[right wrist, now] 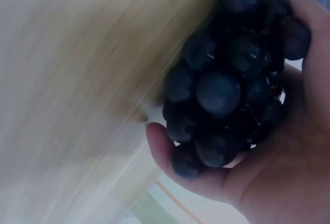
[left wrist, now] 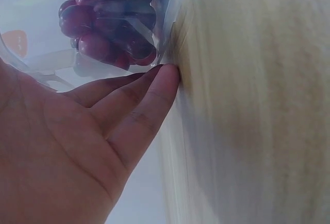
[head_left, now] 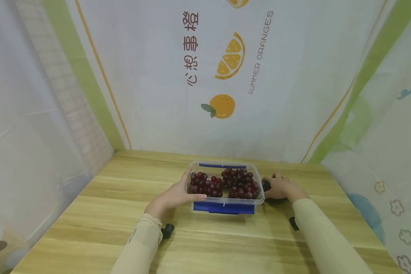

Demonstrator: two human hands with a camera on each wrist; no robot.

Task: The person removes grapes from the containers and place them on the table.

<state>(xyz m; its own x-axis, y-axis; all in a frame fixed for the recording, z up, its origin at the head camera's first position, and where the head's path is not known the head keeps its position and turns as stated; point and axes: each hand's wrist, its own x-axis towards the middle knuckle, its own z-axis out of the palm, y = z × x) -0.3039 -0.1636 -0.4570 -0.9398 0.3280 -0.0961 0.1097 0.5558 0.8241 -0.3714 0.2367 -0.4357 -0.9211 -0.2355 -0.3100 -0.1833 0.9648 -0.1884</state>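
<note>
A clear plastic food container with blue side clips stands on the table and holds bunches of dark red grapes. My left hand grips its near left corner, thumb along the front rim and fingers against the left side. In the left wrist view the fingertips touch the container's lower wall, close to the tabletop. Just right of the container, my right hand holds a bunch of black grapes. Fingers and thumb curl round the bunch, which is low over the table or touching it; I cannot tell which.
The wood-grain table extends around the container. Behind it hangs a white cloth with orange prints, and more cloth encloses both sides. Small black devices sit at the wrists.
</note>
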